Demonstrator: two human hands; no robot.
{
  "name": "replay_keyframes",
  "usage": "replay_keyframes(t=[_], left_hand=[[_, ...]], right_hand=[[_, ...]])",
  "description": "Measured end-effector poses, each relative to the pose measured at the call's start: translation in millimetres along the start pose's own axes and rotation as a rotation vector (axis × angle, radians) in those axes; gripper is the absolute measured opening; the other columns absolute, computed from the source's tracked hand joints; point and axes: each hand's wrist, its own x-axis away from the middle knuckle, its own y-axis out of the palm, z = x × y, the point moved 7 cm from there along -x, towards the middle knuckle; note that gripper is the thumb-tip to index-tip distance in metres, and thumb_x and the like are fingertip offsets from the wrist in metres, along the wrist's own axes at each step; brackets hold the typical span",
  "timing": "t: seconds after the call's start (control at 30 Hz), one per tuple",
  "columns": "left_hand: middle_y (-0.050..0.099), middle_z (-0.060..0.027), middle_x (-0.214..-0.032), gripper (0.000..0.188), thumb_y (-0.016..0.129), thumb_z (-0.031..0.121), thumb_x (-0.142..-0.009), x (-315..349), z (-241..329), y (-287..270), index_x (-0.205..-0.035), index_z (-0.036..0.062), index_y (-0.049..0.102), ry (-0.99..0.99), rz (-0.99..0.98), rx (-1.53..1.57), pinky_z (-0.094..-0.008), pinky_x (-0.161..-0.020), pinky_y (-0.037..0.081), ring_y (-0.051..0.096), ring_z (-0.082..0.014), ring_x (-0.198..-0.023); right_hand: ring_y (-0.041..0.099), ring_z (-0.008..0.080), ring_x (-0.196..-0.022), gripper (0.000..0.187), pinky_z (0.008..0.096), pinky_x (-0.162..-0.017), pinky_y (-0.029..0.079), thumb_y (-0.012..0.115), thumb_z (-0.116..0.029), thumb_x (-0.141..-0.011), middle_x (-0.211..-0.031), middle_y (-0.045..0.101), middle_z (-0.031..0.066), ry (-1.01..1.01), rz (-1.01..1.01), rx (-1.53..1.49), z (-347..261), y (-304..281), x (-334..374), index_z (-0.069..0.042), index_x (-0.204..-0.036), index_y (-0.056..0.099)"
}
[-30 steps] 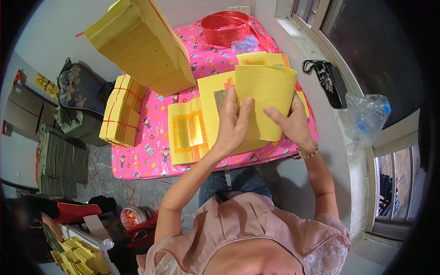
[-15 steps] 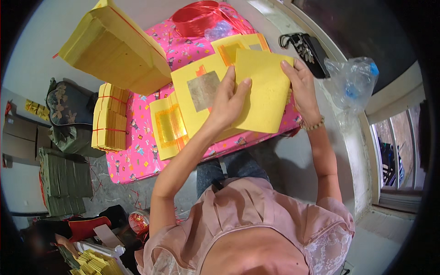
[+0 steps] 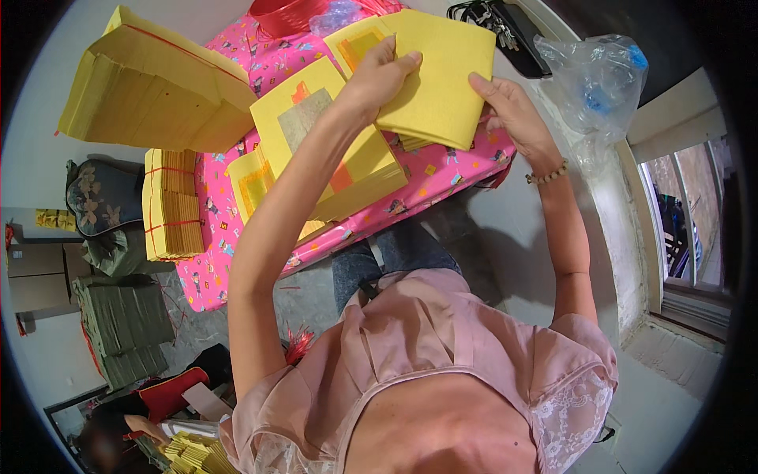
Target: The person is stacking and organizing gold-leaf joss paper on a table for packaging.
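Head view: hands [image 3: 442,99] on yellow sheets [image 3: 442,75] edges.

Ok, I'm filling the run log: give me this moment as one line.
left hand: holds yellow paper sheaf | right hand: holds its right edge | below: yellow paper stack on pink table
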Motion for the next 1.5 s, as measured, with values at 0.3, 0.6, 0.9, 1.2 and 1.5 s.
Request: replay_keyframes(t=[0.3,0.6,0.9,1.2,1.5], left_hand=[[0.066,-0.0109,-0.109,0.033,0.057,0.015,-0.102,-40.5,-4.2,-8.2,-0.129,-0.0032,0.051,-0.014,-0.05,-0.121,-0.0317,-0.076,0.058,0.066,-0.0166,-0.092],[0.066,-0.0129,-0.109,0.042,0.059,0.019,-0.1,-58.8,-28.4,-26.4,-0.132,-0.0054,0.049,0.025,0.091,-0.226,-0.0324,-0.083,0.054,0.064,-0.0185,-0.1],[0.067,-0.0106,-0.113,0.042,0.058,0.02,-0.101,-63.5,-27.3,-19.6,-0.137,-0.0015,0.05,0.002,-0.117,-0.409,-0.0297,-0.084,0.054,0.065,-0.0144,-0.097],[0.068,-0.0092,-0.114,0.059,0.073,0.037,-0.091,-101.3,-29.5,-23.3,-0.136,0.0025,0.056,-0.182,-0.174,-0.468,-0.0286,-0.083,0.055,0.067,-0.0157,-0.096],[0.068,-0.0141,-0.123,0.065,0.076,0.045,-0.078,-159.4,-102.7,-10.0,-0.125,0.0014,0.067,-0.174,-0.395,-1.126,-0.0389,-0.09,0.054,0.066,-0.0286,-0.109]], right_hand=[[0.072,0.0127,-0.078,0.041,0.0257,-0.067,0.06,0.062,-0.035,-0.1,-0.098,0.074,0.0107,0.034,-0.024,-0.002,35.0,3.1,-17.7,0.005,-0.11,0.067],[0.069,0.0094,-0.085,0.033,0.0229,-0.069,0.061,0.063,-0.027,-0.1,-0.101,0.072,0.0056,-0.033,0.015,-0.132,64.0,18.2,-18.9,0.001,-0.116,0.068],[0.069,0.0172,-0.097,0.038,0.0338,-0.085,0.059,0.063,-0.029,-0.1,-0.109,0.071,0.0091,0.004,0.124,-0.278,57.3,-24.8,-50.8,0.0,-0.124,0.062],[0.066,0.0103,-0.083,0.032,0.0251,-0.076,0.056,0.069,-0.03,-0.095,-0.098,0.07,0.0055,0.015,0.149,-0.025,54.7,-61.1,-76.2,-0.002,-0.111,0.065],[0.055,0.0041,-0.063,0.029,0.0206,-0.055,0.044,0.064,-0.028,-0.097,-0.079,0.065,-0.0001,0.138,0.112,0.56,130.6,-72.8,-89.0,-0.002,-0.11,0.066]])
